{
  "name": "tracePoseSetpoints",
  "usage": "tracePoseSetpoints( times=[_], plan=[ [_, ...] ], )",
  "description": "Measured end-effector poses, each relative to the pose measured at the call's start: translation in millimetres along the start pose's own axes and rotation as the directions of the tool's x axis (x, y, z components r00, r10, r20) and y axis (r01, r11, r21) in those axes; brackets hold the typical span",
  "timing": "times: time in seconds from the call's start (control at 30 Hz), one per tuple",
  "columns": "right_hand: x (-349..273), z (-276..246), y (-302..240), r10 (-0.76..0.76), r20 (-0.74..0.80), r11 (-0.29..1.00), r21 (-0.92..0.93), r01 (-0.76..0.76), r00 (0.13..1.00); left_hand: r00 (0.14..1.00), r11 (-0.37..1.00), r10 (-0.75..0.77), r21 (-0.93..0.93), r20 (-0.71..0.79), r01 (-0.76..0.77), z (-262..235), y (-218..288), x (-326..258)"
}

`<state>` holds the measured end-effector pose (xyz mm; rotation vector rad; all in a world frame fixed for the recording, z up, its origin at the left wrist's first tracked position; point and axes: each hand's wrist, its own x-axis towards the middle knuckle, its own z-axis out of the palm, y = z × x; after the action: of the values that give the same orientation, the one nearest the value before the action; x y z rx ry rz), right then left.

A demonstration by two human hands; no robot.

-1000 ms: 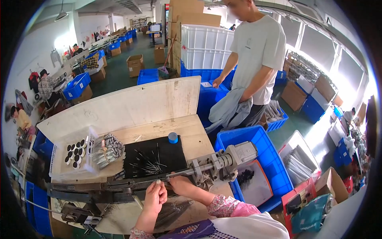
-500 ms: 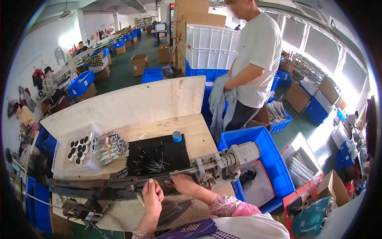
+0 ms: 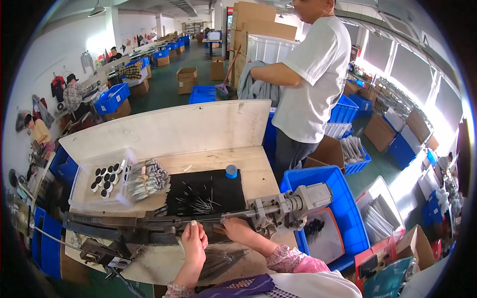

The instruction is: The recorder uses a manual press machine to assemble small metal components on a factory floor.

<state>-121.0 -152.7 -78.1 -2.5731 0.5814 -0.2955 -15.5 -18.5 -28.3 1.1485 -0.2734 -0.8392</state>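
Observation:
A long dark metal bench machine lies across the front of the table, with a silvery spindle unit and motor at its right end. My left hand is closed at the near side of the rail, fingertips pinched together; whatever they hold is too small to make out. Just to its right, my right hand has its fingers curled against the rail below a thin metal rod; its fingertips are partly hidden. Beyond the rail, thin metal rods lie scattered on a black cloth.
Left of the cloth are a bundle of rods and a clear bin of black-topped white pieces. A blue cap sits on the cloth. A blue crate stands right of the machine. A person stands beyond the table holding grey cloth.
The whole view has shifted slightly, moving the scene right and down. The person beyond the table has raised the grey cloth and turned. My hands keep nearly the same places at the rail.

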Motion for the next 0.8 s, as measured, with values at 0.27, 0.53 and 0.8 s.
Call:
tracePoseSetpoints(
  times=[0.27,0.53,0.8],
  plan=[
    [-44,-55,-37,-0.250,0.004,0.967,-0.049,0.250,0.968,1.000,1.000,0.005,0.006,-0.004,-0.005,-1,1,0],
    [15,-137,-51,-0.334,-0.215,0.941,-0.025,0.336,0.918,1.000,0.999,-0.013,-0.047,-0.016,0.012,-1,-1,1],
    [86,-96,-62,-0.239,0.194,0.967,0.138,0.215,0.952,0.999,0.993,-0.044,-0.105,0.016,0.045,3,-1,4]
  ],
)
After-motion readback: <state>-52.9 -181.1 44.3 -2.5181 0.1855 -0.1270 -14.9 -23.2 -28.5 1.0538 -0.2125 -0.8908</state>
